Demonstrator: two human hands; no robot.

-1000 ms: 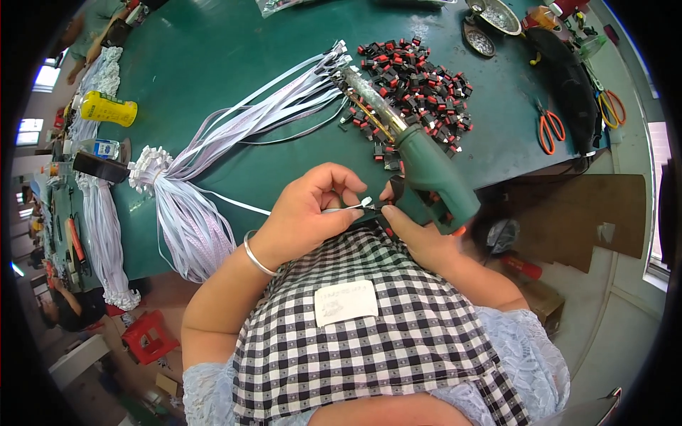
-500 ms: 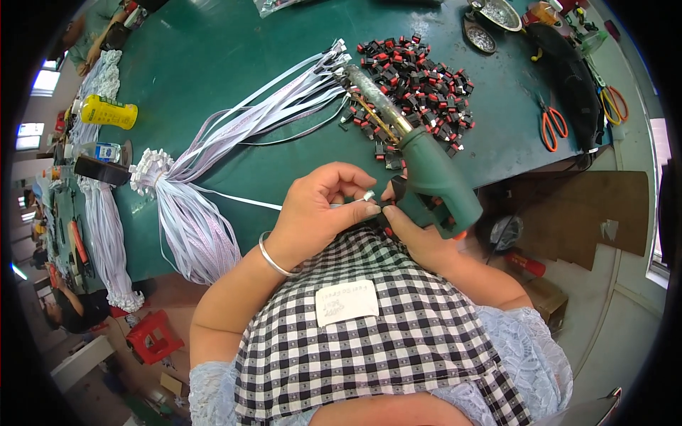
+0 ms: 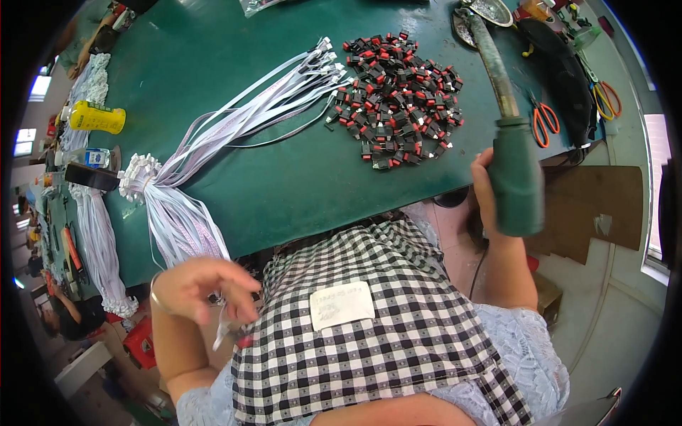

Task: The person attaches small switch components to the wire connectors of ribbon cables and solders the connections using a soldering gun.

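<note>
My right hand [image 3: 485,186] is wrapped round the green handle of a soldering iron [image 3: 517,177], right of my lap. Its long metal barrel points away, and the tip is at the small metal dishes [image 3: 465,32]. My left hand [image 3: 202,287] is at the left side of my lap, blurred, with its fingers stretched and apart. Just below those fingers a blurred white strip with a red bit [image 3: 234,335] shows in mid-air. Beyond it on the green table lies a tied bundle of white flat cables [image 3: 241,124]. A heap of small black-and-red switches [image 3: 401,99] lies to its right.
Orange-handled pliers [image 3: 545,122] and yellow-and-orange scissors [image 3: 607,99] lie at the right, beside a black bag-like thing [image 3: 558,78]. On the left are a yellow bottle [image 3: 96,118], a black block [image 3: 91,176] and more cable bundles [image 3: 103,241]. Other people are at the far left.
My hands have parted. The right one swung the soldering iron right and away, its tip leaving the cable ends for the dishes. The left one moved left and nearer, with the white strip now below its fingers.
</note>
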